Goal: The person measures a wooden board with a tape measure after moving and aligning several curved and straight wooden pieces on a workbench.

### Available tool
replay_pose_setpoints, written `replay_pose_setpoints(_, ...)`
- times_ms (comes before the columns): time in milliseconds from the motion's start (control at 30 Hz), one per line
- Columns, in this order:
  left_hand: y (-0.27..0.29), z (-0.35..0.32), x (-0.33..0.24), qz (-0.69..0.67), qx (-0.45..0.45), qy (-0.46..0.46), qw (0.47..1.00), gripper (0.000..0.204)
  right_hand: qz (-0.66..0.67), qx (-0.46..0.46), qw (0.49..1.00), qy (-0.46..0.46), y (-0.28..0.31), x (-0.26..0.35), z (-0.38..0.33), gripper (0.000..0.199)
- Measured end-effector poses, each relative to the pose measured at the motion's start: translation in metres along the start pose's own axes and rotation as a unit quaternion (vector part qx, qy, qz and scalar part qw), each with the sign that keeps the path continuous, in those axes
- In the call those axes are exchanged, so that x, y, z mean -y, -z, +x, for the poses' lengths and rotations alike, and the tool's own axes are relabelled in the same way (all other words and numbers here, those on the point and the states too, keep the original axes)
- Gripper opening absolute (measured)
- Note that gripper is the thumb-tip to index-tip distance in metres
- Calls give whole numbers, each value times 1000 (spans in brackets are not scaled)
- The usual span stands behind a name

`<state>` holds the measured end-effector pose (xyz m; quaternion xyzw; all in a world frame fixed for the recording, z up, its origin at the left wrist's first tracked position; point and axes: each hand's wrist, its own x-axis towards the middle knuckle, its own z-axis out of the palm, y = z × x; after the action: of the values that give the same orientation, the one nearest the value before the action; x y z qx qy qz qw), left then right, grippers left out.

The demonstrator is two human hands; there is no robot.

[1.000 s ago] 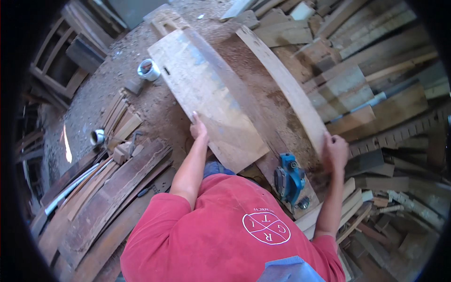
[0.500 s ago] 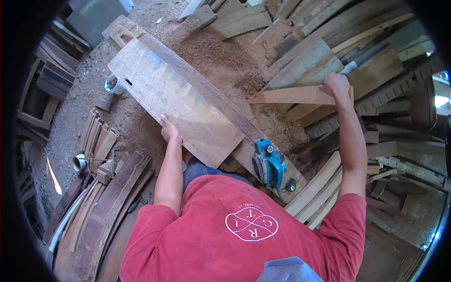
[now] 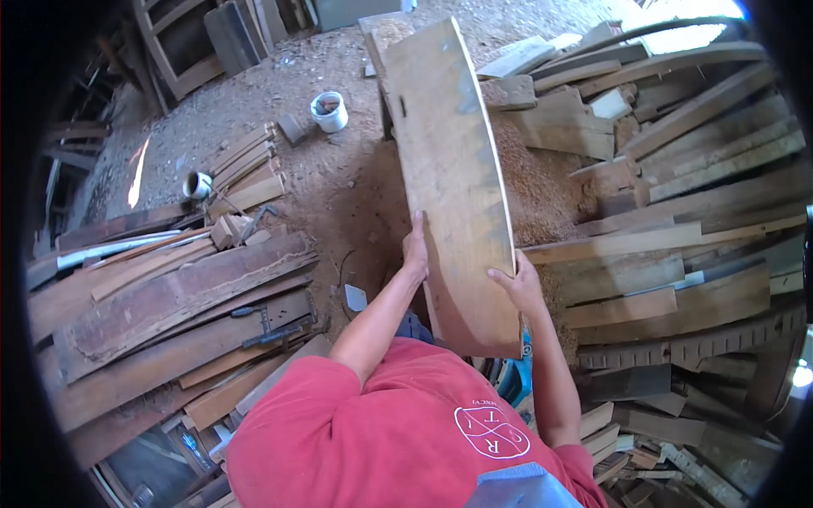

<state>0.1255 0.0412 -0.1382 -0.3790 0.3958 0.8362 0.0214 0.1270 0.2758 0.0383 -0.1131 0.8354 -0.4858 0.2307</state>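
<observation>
I judge handling unfinished: left hand [image 3: 416, 251] and right hand [image 3: 522, 288] grip the board [image 3: 457, 169] by opposite edges; the blue tool [image 3: 515, 380] is unheld.

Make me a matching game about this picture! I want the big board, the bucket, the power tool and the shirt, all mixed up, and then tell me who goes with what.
Things:
1. Wide board
2. Bucket
3. Power tool
4. Shirt

Clues:
A. Blue and partly hidden
B. Red
C. Held by the left hand and right hand
D. White and standing upright

Right pairs: 1-C, 2-D, 3-A, 4-B
</observation>
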Motion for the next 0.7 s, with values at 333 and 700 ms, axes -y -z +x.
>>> replay_pose_setpoints(333,-19,40,-33,320,-142,-139,926,69,-336,-152,928,-53,-34,34,44,41)
replay_pose_setpoints(700,183,46,-69,548,-234,-22,803,67,-342,-185,920,-57,-56,60,158,44)
